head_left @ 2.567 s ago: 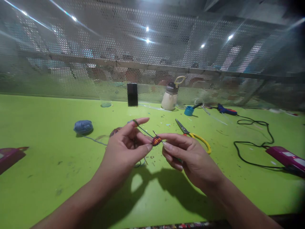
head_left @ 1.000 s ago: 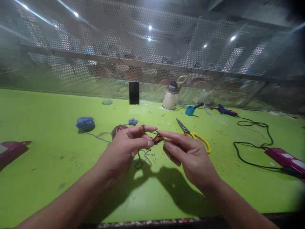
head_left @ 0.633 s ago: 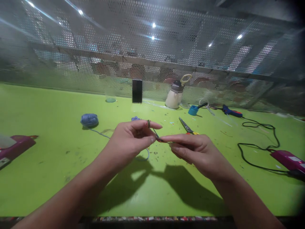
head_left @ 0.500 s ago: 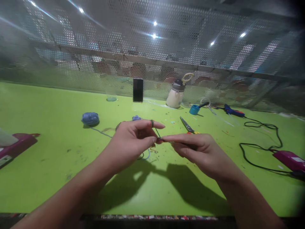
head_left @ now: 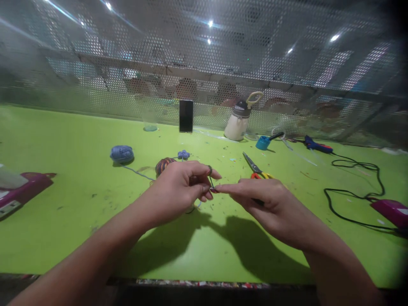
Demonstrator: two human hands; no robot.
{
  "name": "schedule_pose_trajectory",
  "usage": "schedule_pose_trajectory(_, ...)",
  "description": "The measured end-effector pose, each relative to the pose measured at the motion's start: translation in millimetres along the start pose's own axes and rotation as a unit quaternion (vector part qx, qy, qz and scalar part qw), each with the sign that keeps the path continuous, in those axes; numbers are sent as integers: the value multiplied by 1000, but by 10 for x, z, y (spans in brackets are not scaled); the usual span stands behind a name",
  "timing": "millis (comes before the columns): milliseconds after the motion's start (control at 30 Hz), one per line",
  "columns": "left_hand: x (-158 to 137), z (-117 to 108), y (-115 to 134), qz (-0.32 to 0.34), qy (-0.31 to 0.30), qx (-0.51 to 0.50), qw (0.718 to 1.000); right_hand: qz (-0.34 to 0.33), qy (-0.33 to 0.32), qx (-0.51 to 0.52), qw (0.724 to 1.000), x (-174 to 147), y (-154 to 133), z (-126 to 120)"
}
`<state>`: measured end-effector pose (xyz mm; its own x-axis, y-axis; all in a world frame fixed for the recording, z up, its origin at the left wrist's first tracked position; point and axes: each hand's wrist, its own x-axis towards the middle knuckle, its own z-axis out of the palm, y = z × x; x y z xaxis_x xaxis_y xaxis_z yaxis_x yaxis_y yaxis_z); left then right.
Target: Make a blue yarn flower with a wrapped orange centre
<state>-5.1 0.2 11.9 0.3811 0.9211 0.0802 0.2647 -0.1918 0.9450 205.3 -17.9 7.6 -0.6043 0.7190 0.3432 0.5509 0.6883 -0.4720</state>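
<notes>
My left hand (head_left: 177,182) is closed in a pinch at the middle of the table, with dark yarn (head_left: 211,182) looped round its index finger and running down to the thumb tip. My right hand (head_left: 270,204) grips a crochet hook (head_left: 213,190), its index finger stretched along it to meet the left fingertips. Most of the hook and the small stitches there are hidden by fingers. Behind my left hand lie a multicoloured ball of yarn (head_left: 163,165), partly covered, and a small blue crocheted flower (head_left: 183,154). A blue ball of yarn (head_left: 122,154) sits farther left, its strand trailing towards my hand.
Scissors (head_left: 255,165) lie just beyond my right hand. A phone (head_left: 186,116), a bottle (head_left: 237,123), a clear cup (head_left: 150,121) and a blue tape roll (head_left: 263,143) stand behind. A glue gun (head_left: 317,145), black cable (head_left: 338,223) and magenta boxes (head_left: 390,212) occupy the sides.
The view has shifted slightly, showing more of the multicoloured ball and the scissors. My right index fingertip has come closer to the left fingertips, and less of the hook shows between the hands.
</notes>
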Motion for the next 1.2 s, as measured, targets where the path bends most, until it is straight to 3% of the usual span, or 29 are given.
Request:
schedule_pose_trajectory(200, -3, -21, -9, -22, -36, 45, 998, 5, -29, -75, 997, -31, -11, 6)
schedule_pose_trajectory(500, 24, -23, -93, 9, -64, 110, 992, 19, -75, -186, 980, -51, -55, 38)
schedule_pose_trajectory(1200, 74, 37, -183, -10, -56, 119, 991, 78, -118, -325, 935, 4, -204, 141)
